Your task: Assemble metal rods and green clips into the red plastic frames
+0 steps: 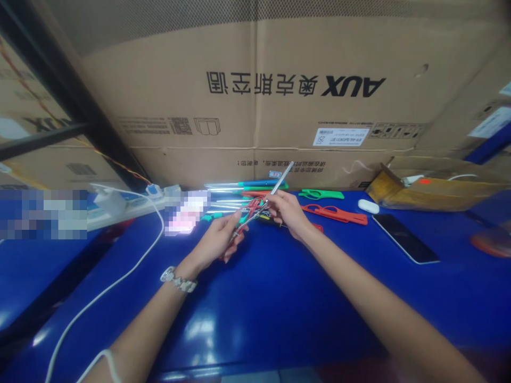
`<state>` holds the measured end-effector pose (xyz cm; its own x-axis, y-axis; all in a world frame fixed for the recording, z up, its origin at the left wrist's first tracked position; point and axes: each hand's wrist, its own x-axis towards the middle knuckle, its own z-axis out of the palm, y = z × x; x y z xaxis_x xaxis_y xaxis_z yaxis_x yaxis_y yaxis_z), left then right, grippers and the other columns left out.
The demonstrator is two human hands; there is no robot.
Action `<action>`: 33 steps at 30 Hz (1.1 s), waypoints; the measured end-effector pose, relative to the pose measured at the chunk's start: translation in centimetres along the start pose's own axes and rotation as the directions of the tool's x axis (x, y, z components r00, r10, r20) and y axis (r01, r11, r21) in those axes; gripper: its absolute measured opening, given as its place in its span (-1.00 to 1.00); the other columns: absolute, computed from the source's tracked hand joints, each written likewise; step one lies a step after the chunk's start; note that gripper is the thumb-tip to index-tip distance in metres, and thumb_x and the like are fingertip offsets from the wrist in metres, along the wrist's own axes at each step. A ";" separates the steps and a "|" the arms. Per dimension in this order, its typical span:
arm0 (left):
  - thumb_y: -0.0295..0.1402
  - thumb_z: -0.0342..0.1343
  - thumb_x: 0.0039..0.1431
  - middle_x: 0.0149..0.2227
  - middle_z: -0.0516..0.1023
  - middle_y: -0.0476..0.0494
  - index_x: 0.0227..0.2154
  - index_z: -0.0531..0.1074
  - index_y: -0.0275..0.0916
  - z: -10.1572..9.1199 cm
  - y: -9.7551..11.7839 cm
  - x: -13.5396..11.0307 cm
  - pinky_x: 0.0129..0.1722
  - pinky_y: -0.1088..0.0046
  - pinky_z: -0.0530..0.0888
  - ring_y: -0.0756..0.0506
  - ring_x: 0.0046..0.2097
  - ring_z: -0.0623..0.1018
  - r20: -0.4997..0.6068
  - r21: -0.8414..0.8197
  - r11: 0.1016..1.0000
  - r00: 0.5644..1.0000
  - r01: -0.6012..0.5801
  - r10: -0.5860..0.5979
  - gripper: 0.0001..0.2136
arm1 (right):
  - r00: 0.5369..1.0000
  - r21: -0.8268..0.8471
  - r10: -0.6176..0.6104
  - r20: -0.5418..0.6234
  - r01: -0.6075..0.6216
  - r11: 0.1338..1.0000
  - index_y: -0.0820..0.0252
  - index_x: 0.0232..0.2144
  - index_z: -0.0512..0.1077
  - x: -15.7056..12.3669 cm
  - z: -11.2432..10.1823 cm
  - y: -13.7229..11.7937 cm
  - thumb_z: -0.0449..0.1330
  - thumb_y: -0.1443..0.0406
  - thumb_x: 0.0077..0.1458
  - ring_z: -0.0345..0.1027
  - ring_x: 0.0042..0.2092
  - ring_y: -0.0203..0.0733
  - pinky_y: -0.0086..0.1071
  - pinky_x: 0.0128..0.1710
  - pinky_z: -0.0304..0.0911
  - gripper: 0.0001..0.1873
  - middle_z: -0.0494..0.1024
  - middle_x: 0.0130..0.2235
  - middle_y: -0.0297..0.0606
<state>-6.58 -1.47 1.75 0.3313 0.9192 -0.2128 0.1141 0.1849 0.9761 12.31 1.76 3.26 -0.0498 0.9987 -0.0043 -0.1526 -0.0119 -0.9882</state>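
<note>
Above the blue table [255, 298], both hands work on a slim silver metal rod [281, 178], tilted with its upper end to the right. My left hand [217, 236] is closed around its lower part, where some red shows between the fingers. My right hand [288, 211] pinches the rod higher up, thumb and fingers together. Behind the hands lie several similar silver rods [223, 187] with blue, green and red handles, partly hidden. To the right are a flat green plastic piece [324, 194] and an orange one [339, 214]. The exact kind of the rod is unclear.
A large cardboard box [255, 117] stands along the back edge. At right lie a black phone [405, 238], a white earbud case [368, 206] and an open brown package [431, 186]. A power strip [131, 208] and a white cable [154, 247] run along the left.
</note>
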 end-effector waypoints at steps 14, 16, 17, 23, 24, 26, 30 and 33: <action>0.09 0.06 0.19 -0.64 0.27 0.12 -0.37 0.36 -0.24 0.2 0.0 0.2 -0.85 0.61 0.19 0.12 -0.77 0.16 -0.072 -0.158 0.987 0.997 -0.029 0.018 -0.58 | 0.996 0.130 -0.073 -0.052 0.079 0.988 0.14 -0.47 0.29 -0.6 0.2 0.9 0.29 0.13 -0.06 0.21 -0.65 -0.39 -0.55 -0.77 0.04 -0.72 0.30 -0.61 -0.51; 0.08 0.07 0.19 -0.65 0.26 0.13 -0.36 0.36 -0.24 0.4 0.1 0.1 -0.85 0.61 0.19 0.12 -0.77 0.14 -0.069 -0.200 0.979 0.997 -0.037 0.024 -0.59 | 0.998 0.198 -0.049 -0.030 0.054 0.979 0.16 -0.42 0.32 -0.8 0.2 1.1 0.29 0.12 -0.07 0.31 -0.61 -0.34 -0.53 -0.74 0.12 -0.71 0.41 -0.55 -0.44; 0.08 0.07 0.19 -0.65 0.26 0.14 -0.36 0.36 -0.24 0.5 0.2 0.1 -0.85 0.61 0.18 0.12 -0.77 0.13 -0.062 -0.216 0.976 0.998 -0.039 0.026 -0.59 | 0.999 0.236 -0.034 -0.014 0.036 0.971 0.16 -0.39 0.34 -0.9 0.2 1.1 0.29 0.12 -0.07 0.35 -0.59 -0.32 -0.52 -0.73 0.15 -0.71 0.45 -0.52 -0.40; 0.09 0.07 0.19 -0.65 0.25 0.15 -0.35 0.37 -0.25 0.5 0.3 0.0 -0.86 0.62 0.16 0.13 -0.77 0.11 -0.051 -0.282 0.959 0.999 -0.007 -0.007 -0.58 | 0.999 0.363 0.018 0.047 -0.034 0.931 0.21 -0.33 0.41 -1.3 0.2 1.1 0.27 0.22 -0.07 0.45 -0.48 -0.23 -0.51 -0.68 0.18 -0.76 0.54 -0.44 -0.27; 0.08 0.07 0.19 -0.65 0.24 0.15 -0.35 0.37 -0.25 0.5 0.3 -0.1 -0.86 0.63 0.16 0.13 -0.77 0.11 -0.047 -0.289 0.957 0.999 -0.005 -0.009 -0.58 | 0.999 0.370 0.018 0.050 -0.035 0.929 0.22 -0.33 0.41 -1.4 0.2 1.1 0.27 0.23 -0.07 0.46 -0.47 -0.23 -0.51 -0.68 0.18 -0.77 0.54 -0.44 -0.27; 0.08 0.07 0.19 -0.65 0.24 0.15 -0.35 0.37 -0.25 0.5 0.3 -0.1 -0.86 0.63 0.16 0.13 -0.77 0.11 -0.045 -0.290 0.957 0.999 -0.008 -0.005 -0.58 | 0.998 0.374 0.011 0.054 -0.030 0.927 0.22 -0.33 0.41 -1.4 0.2 1.0 0.25 0.24 -0.05 0.45 -0.46 -0.23 -0.50 -0.67 0.19 -0.78 0.55 -0.43 -0.26; 0.06 0.08 0.19 -0.65 0.26 0.14 -0.35 0.36 -0.25 0.4 0.4 -0.1 -0.85 0.62 0.17 0.13 -0.77 0.12 -0.053 -0.262 0.965 0.999 -0.019 0.005 -0.59 | 0.998 0.364 -0.020 0.058 -0.002 0.931 0.21 -0.34 0.41 -1.4 0.2 0.9 0.26 0.23 -0.05 0.43 -0.47 -0.23 -0.49 -0.68 0.20 -0.79 0.53 -0.45 -0.28; 0.06 0.07 0.20 -0.65 0.25 0.14 -0.36 0.36 -0.25 0.4 0.4 -0.1 -0.85 0.62 0.17 0.12 -0.77 0.13 -0.058 -0.229 0.973 0.998 -0.022 0.009 -0.60 | 0.997 0.338 -0.057 0.058 0.034 0.941 0.19 -0.37 0.40 -1.4 0.1 0.7 0.29 0.20 -0.08 0.40 -0.50 -0.26 -0.49 -0.69 0.21 -0.76 0.52 -0.48 -0.32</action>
<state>-6.25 -1.63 2.17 0.2772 0.9396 -0.2008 -0.1108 0.2389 0.9647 12.17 0.32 2.63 -0.0981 0.9933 0.0607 -0.4788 0.0063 -0.8779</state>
